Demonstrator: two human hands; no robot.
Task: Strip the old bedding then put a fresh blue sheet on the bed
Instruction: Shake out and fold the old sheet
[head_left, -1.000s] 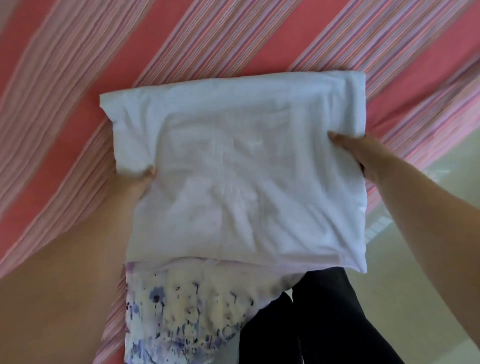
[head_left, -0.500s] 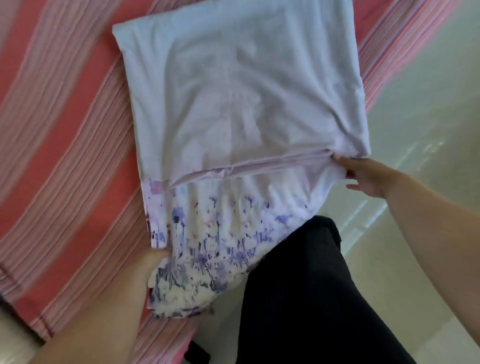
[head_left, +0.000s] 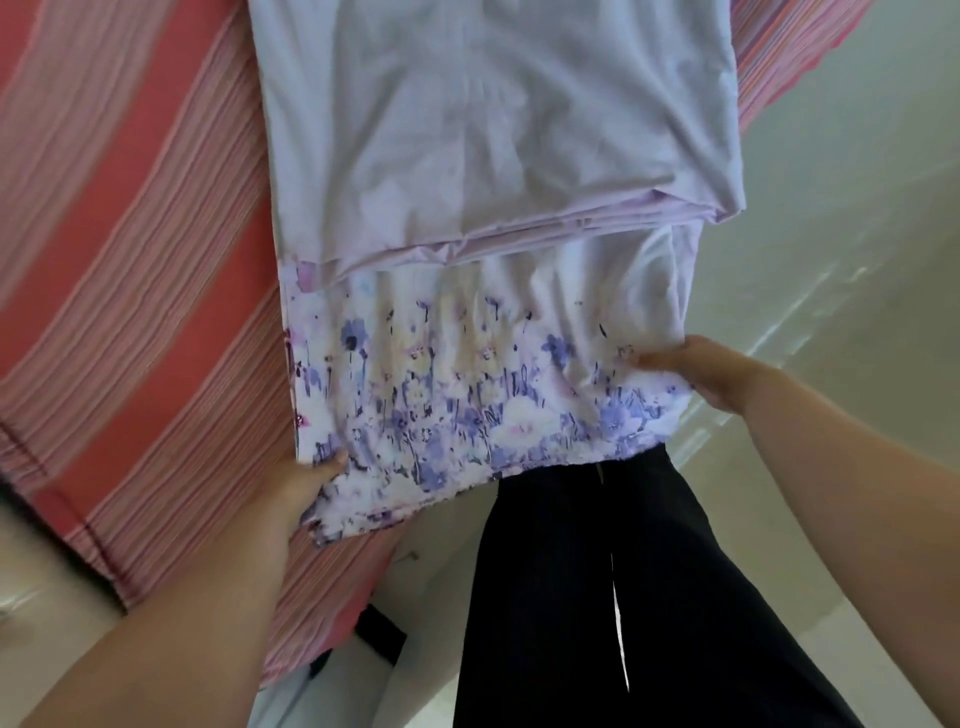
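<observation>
A folded pale blue sheet (head_left: 493, 130) lies on the bed, which is covered by a pink and red striped bedding (head_left: 130, 260). Its lower layer, printed with purple flowers (head_left: 467, 405), is drawn out toward me past the folded stack's edge. My left hand (head_left: 306, 480) grips the flowered layer's lower left corner, thumb on top. My right hand (head_left: 711, 371) pinches the same layer at its right edge. The fingers under the cloth are hidden.
The bed's corner (head_left: 311, 623) ends at the lower left, with pale glossy floor (head_left: 831, 234) to the right and below. My black trousers (head_left: 623, 597) stand close against the bed's edge under the sheet.
The flowered layer has been pulled further out from under the folded stack toward me. My right hand dropped from the stack's corner to the flowered edge; the view tilted down.
</observation>
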